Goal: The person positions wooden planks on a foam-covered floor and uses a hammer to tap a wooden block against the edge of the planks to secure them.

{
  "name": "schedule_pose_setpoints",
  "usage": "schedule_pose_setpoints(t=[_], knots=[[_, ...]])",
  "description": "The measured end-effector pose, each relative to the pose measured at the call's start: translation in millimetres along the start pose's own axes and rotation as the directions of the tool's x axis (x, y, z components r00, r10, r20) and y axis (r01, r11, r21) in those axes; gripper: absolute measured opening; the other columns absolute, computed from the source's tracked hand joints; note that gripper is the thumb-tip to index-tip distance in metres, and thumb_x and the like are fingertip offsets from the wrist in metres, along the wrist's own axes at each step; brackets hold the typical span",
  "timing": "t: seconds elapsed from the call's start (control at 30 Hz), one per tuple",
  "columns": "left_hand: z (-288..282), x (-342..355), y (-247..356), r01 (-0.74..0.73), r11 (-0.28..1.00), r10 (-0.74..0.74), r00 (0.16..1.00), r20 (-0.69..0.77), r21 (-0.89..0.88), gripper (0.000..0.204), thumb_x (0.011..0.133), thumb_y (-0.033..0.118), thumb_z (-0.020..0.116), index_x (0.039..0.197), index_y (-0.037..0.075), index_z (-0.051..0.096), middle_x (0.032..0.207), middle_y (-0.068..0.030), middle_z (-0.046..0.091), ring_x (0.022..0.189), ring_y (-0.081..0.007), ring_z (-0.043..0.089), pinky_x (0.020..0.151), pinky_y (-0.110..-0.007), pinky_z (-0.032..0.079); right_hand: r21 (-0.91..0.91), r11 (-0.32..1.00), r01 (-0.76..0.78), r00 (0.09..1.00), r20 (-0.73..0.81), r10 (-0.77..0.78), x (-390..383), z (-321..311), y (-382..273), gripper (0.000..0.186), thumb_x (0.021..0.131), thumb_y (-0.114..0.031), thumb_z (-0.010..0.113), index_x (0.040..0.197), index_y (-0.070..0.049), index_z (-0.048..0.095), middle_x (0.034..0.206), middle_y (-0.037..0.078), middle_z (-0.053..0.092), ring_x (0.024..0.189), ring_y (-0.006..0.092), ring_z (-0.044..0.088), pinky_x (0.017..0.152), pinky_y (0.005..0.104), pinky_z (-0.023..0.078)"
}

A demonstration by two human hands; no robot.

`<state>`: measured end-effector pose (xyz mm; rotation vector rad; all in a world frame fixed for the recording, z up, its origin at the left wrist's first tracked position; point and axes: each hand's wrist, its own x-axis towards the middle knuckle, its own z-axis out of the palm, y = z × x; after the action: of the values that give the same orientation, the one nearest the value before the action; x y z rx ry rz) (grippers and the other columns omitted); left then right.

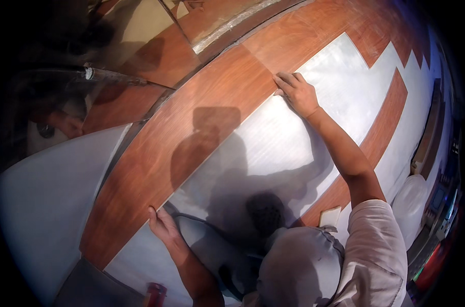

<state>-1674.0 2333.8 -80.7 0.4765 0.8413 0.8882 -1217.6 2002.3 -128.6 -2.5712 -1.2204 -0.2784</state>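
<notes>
A long reddish-brown wood-look floor plank (pixel 186 133) lies along the dark wall edge, over pale sheeting. My left hand (pixel 164 225) grips its long near edge toward the lower left, with the fingertips on the rim. At the plank's far end, beside the joint with another plank (pixel 299 38), my right hand (pixel 297 94) has its fingers closed on the edge. Their undersides are hidden. A shadow of my head and arms falls across the plank and the sheeting.
White sheeting (pixel 355 77) spreads to the right under stepped planks. A loose plank (pixel 386 123) lies there, with a small pale block (pixel 329 217) by it. My bent knee (pixel 301 266) and dark shoe (pixel 265 210) are close. A red object (pixel 154 294) stands at the bottom.
</notes>
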Motion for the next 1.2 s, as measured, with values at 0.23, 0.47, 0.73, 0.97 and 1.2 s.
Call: schedule_pose_setpoints(t=[0.23,0.47,0.73,0.97,1.2], knots=[[-7,4,0,0.008,1.0,-0.008,1.0,0.018,-0.006,0.056,0.099,-0.004,0.062,0.149,-0.011,0.038,0.156,-0.0209,0.044,0.143,-0.0295,0.044,0.127,-0.047,0.031,-0.002,1.0,-0.004,1.0,-0.021,0.004,3,0,-3,0.042,0.087,-0.034,0.075,0.123,-0.014,0.073,0.119,-0.003,0.067,0.096,0.018,0.063,0.071,0.0297,0.058],[-9,8,0,0.017,1.0,-0.017,0.999,0.046,-0.008,0.058,0.099,-0.002,0.063,0.15,-0.009,0.039,0.156,-0.0203,0.045,0.143,-0.0293,0.044,0.127,-0.047,0.032,0.009,1.0,-0.028,0.999,-0.014,0.029,4,1,-5,0.041,0.088,-0.035,0.074,0.123,-0.014,0.073,0.12,-0.003,0.066,0.095,0.0184,0.062,0.07,0.03,0.058],[-8,4,-3,-0.008,0.999,0.007,0.999,0.052,0.031,0.051,0.097,-0.001,0.066,0.143,-0.012,0.046,0.149,-0.0204,0.053,0.137,-0.0288,0.051,0.124,-0.044,0.036,0.02,0.998,-0.058,0.998,-0.012,0.058,3,-1,-7,0.042,0.086,-0.034,0.076,0.124,-0.015,0.073,0.119,-0.002,0.066,0.095,0.0193,0.063,0.071,0.0316,0.058],[-8,4,-4,0.045,0.999,-0.045,0.999,0.014,0.013,0.053,0.099,0.002,0.066,0.145,-0.011,0.044,0.152,-0.0203,0.05,0.14,-0.0288,0.049,0.126,-0.045,0.033,0.024,0.998,-0.061,0.998,-0.015,0.061,6,1,-7,0.041,0.085,-0.031,0.077,0.122,-0.015,0.073,0.12,0.0,0.067,0.098,0.022,0.064,0.074,0.0341,0.058],[4,6,-3,0.029,0.999,-0.029,0.999,0.014,0.035,0.05,0.098,-0.002,0.062,0.146,-0.005,0.046,0.15,-0.0182,0.052,0.14,-0.0271,0.05,0.126,-0.045,0.032,0.021,0.999,-0.033,0.999,-0.025,0.033,6,0,-12,0.042,0.085,-0.03,0.078,0.123,-0.013,0.072,0.121,0.001,0.067,0.099,0.0254,0.064,0.076,0.0359,0.057]])
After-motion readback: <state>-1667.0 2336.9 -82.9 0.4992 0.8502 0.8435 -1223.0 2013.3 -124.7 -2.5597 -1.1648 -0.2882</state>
